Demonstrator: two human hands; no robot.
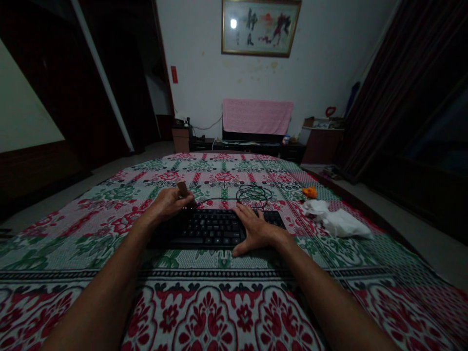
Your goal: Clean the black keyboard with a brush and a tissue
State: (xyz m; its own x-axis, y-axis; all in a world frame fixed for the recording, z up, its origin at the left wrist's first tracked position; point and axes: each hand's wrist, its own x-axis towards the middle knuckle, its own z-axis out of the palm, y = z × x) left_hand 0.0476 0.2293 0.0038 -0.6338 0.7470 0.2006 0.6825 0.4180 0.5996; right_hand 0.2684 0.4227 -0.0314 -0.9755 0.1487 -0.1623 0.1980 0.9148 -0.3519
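Note:
A black keyboard [208, 229] lies flat on a patterned bedspread, its long side toward me. My left hand [170, 202] is closed around a small tool with a brown handle [182, 187], held upright at the keyboard's back left edge. The tool's lower end is dark and partly hidden by my fingers, so its kind does not show. On the right part of the keyboard, my right hand [254, 226] rests with fingers spread, thumb at the front edge. Behind the keyboard a black cable [254, 195] lies in loose coils.
To the right lie crumpled white tissue or cloth [341, 222] and a small orange crumpled item [309, 192]. The red, green and white bedspread [208, 317] covers the surface beneath. Farther back stand a low black cabinet and a pink cloth [258, 116] hung over something.

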